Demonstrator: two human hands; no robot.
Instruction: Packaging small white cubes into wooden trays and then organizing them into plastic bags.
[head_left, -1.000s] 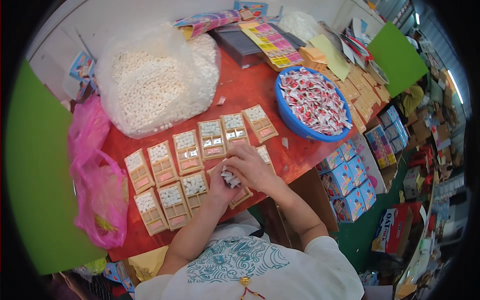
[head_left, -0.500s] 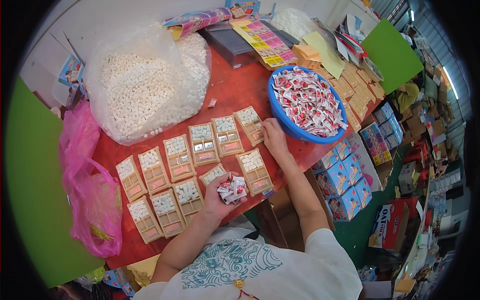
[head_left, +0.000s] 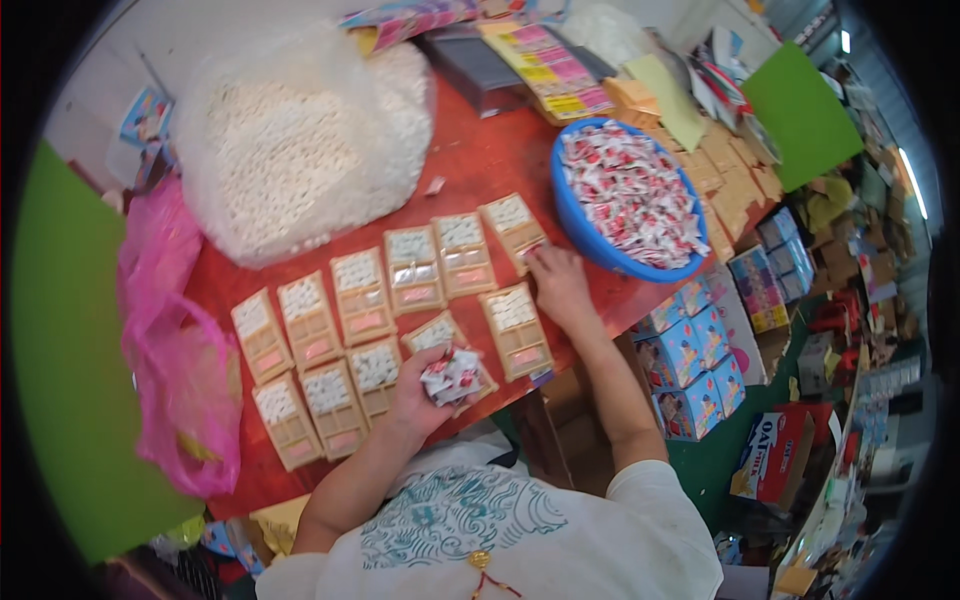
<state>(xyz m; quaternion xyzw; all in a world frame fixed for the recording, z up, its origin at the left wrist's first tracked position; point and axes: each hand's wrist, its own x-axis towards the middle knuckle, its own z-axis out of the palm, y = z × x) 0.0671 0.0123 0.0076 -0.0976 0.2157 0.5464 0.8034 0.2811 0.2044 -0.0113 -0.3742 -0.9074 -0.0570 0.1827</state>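
Observation:
My left hand (head_left: pixel 413 396) is cupped around a bunch of small red-and-white sachets (head_left: pixel 451 377), above the near edge of the red table. My right hand (head_left: pixel 562 284) reaches to the rearmost right beige compartment tray (head_left: pixel 509 214). Its fingertips are drawn together over that tray's lower compartments; anything between them is hidden. Just below stands another beige tray (head_left: pixel 518 335), with white pieces at its top and a pink piece lower down. A further tray (head_left: pixel 437 332) lies partly behind my left hand. Several similar trays (head_left: pixel 363 292) stand in two rows to the left.
A blue basin (head_left: pixel 563 215) heaped with the sachets stands right of my right hand. A large clear bag of white pieces (head_left: pixel 285 160) sits at the back left, beside a pink plastic bag (head_left: pixel 180 400). Blue printed boxes (head_left: pixel 690 408) are stacked beyond the table's right edge.
My right hand has moved from the tray's right side onto its lower end, now covering the pink piece there. The left hand keeps its sachets. The whole view has shifted slightly and blurred.

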